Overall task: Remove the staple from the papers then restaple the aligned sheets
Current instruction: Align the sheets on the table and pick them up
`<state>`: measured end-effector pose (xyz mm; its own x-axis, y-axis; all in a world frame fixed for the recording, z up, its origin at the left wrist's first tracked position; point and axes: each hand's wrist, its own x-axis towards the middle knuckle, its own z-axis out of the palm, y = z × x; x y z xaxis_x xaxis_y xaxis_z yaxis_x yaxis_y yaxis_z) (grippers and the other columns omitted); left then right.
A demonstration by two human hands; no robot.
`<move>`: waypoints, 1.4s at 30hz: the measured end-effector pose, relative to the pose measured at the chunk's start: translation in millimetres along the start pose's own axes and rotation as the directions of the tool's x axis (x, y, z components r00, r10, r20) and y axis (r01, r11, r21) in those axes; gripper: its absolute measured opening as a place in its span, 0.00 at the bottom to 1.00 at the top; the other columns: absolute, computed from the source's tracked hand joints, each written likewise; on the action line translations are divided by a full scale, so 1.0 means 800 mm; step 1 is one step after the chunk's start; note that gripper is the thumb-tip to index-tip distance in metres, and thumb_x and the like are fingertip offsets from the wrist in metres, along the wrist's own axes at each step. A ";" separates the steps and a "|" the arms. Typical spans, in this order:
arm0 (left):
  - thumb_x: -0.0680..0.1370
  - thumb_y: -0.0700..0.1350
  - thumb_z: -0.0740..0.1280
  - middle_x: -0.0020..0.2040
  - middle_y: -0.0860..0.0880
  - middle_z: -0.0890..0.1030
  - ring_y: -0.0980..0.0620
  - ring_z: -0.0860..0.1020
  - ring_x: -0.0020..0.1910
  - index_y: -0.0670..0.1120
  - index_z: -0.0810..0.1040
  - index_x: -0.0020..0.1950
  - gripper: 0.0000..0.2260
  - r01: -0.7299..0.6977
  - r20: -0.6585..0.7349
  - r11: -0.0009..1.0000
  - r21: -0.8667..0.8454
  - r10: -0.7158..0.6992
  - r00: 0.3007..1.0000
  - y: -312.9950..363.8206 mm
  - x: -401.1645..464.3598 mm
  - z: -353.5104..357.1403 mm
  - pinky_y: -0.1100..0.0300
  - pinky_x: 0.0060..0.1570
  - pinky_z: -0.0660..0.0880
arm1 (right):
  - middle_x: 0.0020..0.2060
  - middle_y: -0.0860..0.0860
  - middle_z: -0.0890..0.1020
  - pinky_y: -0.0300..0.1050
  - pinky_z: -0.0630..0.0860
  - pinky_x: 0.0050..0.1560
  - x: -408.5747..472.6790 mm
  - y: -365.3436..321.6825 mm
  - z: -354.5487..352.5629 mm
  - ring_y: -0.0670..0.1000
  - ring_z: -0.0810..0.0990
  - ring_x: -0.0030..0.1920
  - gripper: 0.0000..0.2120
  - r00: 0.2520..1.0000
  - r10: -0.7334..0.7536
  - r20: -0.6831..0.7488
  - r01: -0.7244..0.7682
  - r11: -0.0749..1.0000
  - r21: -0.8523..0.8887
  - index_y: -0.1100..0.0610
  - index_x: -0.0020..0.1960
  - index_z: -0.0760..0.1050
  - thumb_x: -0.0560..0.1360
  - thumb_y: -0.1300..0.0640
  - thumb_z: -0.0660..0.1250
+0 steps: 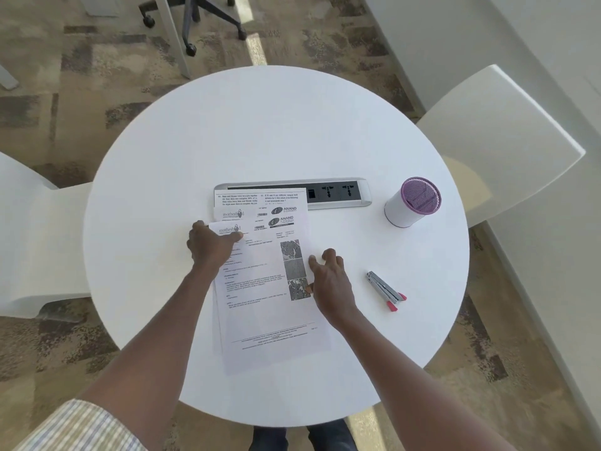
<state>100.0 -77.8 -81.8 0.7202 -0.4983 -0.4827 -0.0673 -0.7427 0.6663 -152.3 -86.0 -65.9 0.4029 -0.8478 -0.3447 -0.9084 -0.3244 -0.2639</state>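
Several printed sheets (263, 288) lie fanned out in the middle of the round white table (266, 131), their top edges stepped apart. My left hand (211, 245) presses on the upper left corner of the top sheet, thumb on the paper. My right hand (328, 275) rests at the right edge of the sheets, fingers spread, thumb touching the paper's edge. A metal stapler with red tips (387, 291) lies on the table to the right of my right hand, untouched. No staple is visible.
A power socket strip (338, 193) is set into the table just behind the sheets. A white cup with a purple mesh insert (411, 203) stands at the right. White chairs (500, 138) flank the table; an office chair base (201, 24) stands beyond.
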 end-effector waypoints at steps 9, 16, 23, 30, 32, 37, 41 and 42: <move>0.67 0.53 0.79 0.63 0.43 0.79 0.39 0.71 0.67 0.42 0.79 0.62 0.28 0.041 0.001 0.998 0.042 -0.041 0.999 0.010 -0.003 0.001 0.44 0.64 0.72 | 0.66 0.58 0.67 0.53 0.77 0.53 0.002 0.001 0.001 0.60 0.68 0.63 0.30 1.000 -0.002 0.016 0.002 1.000 -0.013 0.59 0.75 0.65 0.75 0.63 0.70; 0.67 0.39 0.79 0.54 0.46 0.85 0.46 0.83 0.51 0.42 0.80 0.60 0.22 0.056 0.045 0.964 -0.262 -0.046 0.998 -0.015 -0.041 -0.003 0.55 0.48 0.79 | 0.67 0.58 0.67 0.52 0.76 0.55 0.000 0.002 0.002 0.61 0.68 0.63 0.29 0.999 -0.019 -0.034 0.020 0.999 0.045 0.59 0.74 0.66 0.75 0.65 0.70; 0.77 0.44 0.72 0.46 0.59 0.84 0.48 0.82 0.53 0.57 0.82 0.47 0.07 -0.099 0.144 0.954 -0.283 0.144 0.979 -0.036 -0.069 -0.026 0.56 0.51 0.76 | 0.68 0.56 0.69 0.50 0.65 0.71 0.022 0.007 -0.017 0.58 0.67 0.69 0.49 0.967 0.243 0.073 -0.245 0.818 0.520 0.62 0.77 0.59 0.65 0.57 0.82; 0.78 0.43 0.71 0.52 0.59 0.86 0.59 0.84 0.53 0.56 0.83 0.54 0.09 -0.217 0.196 0.867 -0.448 0.332 0.923 -0.001 -0.098 -0.048 0.59 0.55 0.76 | 0.50 0.55 0.87 0.41 0.78 0.48 0.027 0.007 -0.070 0.49 0.86 0.46 0.17 0.980 0.116 0.161 -0.191 0.337 0.922 0.62 0.56 0.83 0.68 0.68 0.77; 0.79 0.45 0.70 0.46 0.64 0.85 0.65 0.83 0.48 0.57 0.82 0.53 0.07 -0.318 0.064 0.876 -0.364 0.364 0.929 0.014 -0.113 -0.047 0.65 0.48 0.75 | 0.44 0.51 0.88 0.42 0.77 0.46 0.022 0.000 -0.083 0.44 0.85 0.40 0.10 0.980 0.180 0.086 -0.146 0.355 0.924 0.57 0.49 0.85 0.69 0.67 0.76; 0.81 0.45 0.67 0.52 0.54 0.82 0.53 0.81 0.51 0.45 0.78 0.60 0.09 -0.522 -0.197 0.803 -0.288 0.484 0.852 0.056 -0.163 -0.044 0.74 0.45 0.72 | 0.39 0.56 0.87 0.48 0.78 0.45 0.004 -0.023 -0.110 0.48 0.81 0.39 0.10 0.926 0.314 -0.207 0.069 0.399 0.914 0.48 0.38 0.82 0.71 0.63 0.74; 0.83 0.45 0.64 0.55 0.54 0.82 0.60 0.80 0.53 0.44 0.76 0.61 0.09 -0.627 -0.327 0.705 -0.332 0.538 0.777 0.086 -0.200 -0.050 0.73 0.52 0.73 | 0.38 0.50 0.87 0.44 0.79 0.46 -0.012 -0.037 -0.130 0.47 0.82 0.40 0.07 0.879 0.349 -0.324 0.213 0.321 0.923 0.51 0.41 0.84 0.73 0.62 0.73; 0.83 0.46 0.64 0.55 0.56 0.82 0.63 0.80 0.52 0.48 0.75 0.61 0.07 -0.641 -0.354 0.689 -0.340 0.538 0.766 0.092 -0.209 -0.053 0.72 0.53 0.74 | 0.39 0.46 0.88 0.40 0.80 0.46 -0.016 -0.039 -0.136 0.47 0.84 0.41 0.08 0.870 0.351 -0.345 0.242 0.306 0.921 0.49 0.42 0.84 0.74 0.62 0.73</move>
<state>3.7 -30.4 71.8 0.7594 -0.6224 0.1896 -0.2730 -0.0403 0.9612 -141.1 -111.0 44.7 -0.0069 -0.9966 -0.0818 -0.0772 0.0821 -0.9936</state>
